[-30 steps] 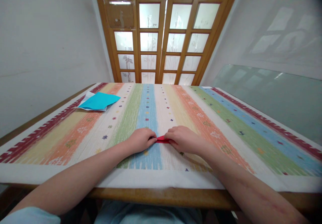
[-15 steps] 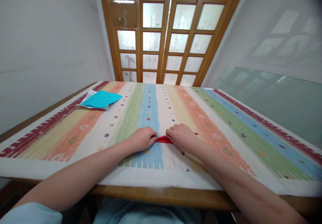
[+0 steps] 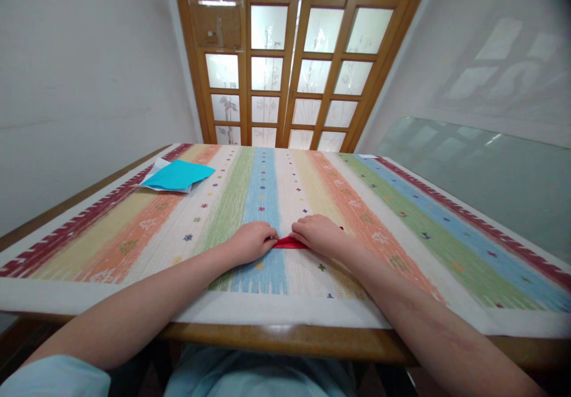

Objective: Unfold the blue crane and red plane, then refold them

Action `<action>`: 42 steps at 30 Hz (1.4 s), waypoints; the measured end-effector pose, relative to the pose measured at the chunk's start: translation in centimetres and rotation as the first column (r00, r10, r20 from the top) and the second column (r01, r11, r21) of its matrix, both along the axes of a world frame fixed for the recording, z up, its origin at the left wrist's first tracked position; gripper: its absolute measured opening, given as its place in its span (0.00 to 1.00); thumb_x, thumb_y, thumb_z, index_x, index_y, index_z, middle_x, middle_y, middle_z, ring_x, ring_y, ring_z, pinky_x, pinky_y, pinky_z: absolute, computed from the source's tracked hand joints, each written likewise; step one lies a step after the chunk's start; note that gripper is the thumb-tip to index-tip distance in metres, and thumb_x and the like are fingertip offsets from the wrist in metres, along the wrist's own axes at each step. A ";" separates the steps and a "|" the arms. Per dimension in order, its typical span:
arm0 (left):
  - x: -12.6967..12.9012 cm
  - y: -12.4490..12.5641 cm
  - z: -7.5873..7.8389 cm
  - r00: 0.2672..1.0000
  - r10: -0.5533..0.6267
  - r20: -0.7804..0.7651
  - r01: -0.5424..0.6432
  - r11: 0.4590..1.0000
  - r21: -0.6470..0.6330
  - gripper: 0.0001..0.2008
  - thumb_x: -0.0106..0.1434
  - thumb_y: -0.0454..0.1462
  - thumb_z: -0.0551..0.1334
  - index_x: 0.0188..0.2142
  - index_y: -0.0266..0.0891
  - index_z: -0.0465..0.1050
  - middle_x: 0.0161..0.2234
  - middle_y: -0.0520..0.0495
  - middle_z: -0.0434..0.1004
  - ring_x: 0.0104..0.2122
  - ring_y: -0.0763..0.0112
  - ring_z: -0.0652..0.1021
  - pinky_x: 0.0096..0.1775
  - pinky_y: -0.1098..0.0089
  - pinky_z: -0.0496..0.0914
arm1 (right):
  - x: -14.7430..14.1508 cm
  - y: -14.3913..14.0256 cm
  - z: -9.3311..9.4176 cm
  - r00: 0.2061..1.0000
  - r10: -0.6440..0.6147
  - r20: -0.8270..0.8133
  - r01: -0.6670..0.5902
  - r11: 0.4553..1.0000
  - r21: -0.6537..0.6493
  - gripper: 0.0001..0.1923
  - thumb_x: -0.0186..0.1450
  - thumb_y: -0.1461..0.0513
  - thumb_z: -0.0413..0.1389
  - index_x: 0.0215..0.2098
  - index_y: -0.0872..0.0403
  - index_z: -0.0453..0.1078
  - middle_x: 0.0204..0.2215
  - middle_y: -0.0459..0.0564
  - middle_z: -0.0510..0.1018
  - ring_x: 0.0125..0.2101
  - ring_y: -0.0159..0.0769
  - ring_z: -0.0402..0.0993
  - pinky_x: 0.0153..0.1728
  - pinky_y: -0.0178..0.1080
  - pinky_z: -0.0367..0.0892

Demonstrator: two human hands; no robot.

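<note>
Two hands in shot, both on the table. Left hand [image 3: 252,241] curled, knuckles up, fingertips pinching down on the left end of one red paper [image 3: 289,243]. Right hand [image 3: 320,234] also curled, pressing on the paper's right part, covering most of it; a tiny red bit pokes out at approx 3 o'clock of that hand. Paper lies flat on the striped cloth [image 3: 401,230], near-centre, at the blue stripe, just in front of me at 12 o'clock. I can't tell how many folds it has, too much hidden. At approx 10 o'clock, well apart from the hands: one blue paper [image 3: 179,174] lying on one white sheet [image 3: 156,167], near the cloth's dark-red border. One wooden table edge [image 3: 285,337] runs along the bottom. One wooden door [image 3: 289,64] w/ frosted panes at 12 o'clock, far end.
</note>
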State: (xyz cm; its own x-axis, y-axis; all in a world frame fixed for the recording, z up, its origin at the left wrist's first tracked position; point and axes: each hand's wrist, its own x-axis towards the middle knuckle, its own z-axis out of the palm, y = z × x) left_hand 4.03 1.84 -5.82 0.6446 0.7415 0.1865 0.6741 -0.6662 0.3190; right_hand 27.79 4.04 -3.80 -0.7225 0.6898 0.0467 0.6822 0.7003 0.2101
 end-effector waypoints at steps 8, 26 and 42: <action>-0.1 0.2 -0.3 0.999 -0.003 0.035 0.002 1.000 0.025 0.11 0.68 0.36 0.58 0.37 0.41 0.80 0.36 0.46 0.80 0.39 0.64 0.77 0.41 0.67 0.68 | 0.4 -0.3 -0.2 0.978 0.126 -0.164 -0.136 0.989 -0.054 0.09 0.71 0.62 0.54 0.43 0.51 0.78 0.36 0.51 0.81 0.37 0.38 0.74 0.37 0.37 0.58; -0.2 -0.2 -0.2 0.999 0.009 0.051 -0.012 0.999 0.051 0.06 0.66 0.37 0.61 0.36 0.40 0.78 0.35 0.47 0.78 0.38 0.64 0.76 0.40 0.67 0.67 | -0.4 -2.4 1.5 0.977 -0.071 -0.201 0.013 0.961 -0.277 0.15 0.73 0.55 0.50 0.43 0.51 0.76 0.38 0.53 0.80 0.37 0.39 0.75 0.35 0.36 0.60; -0.3 -0.6 0.1 1.000 0.006 0.027 -0.008 0.998 0.058 0.05 0.68 0.37 0.59 0.39 0.40 0.73 0.35 0.47 0.78 0.34 0.65 0.76 0.36 0.69 0.65 | -0.5 -4.0 2.3 0.958 -0.181 -0.220 0.101 0.938 -0.330 0.16 0.70 0.51 0.52 0.39 0.51 0.76 0.36 0.54 0.82 0.35 0.42 0.76 0.33 0.38 0.60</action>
State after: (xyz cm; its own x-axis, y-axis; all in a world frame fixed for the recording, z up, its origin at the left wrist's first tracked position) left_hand 3.72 1.29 -5.72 0.6334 0.7334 0.2467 0.6708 -0.6794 0.2976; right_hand 27.25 0.07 -1.53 -0.6100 0.7920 -0.0255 0.7809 0.5954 -0.1888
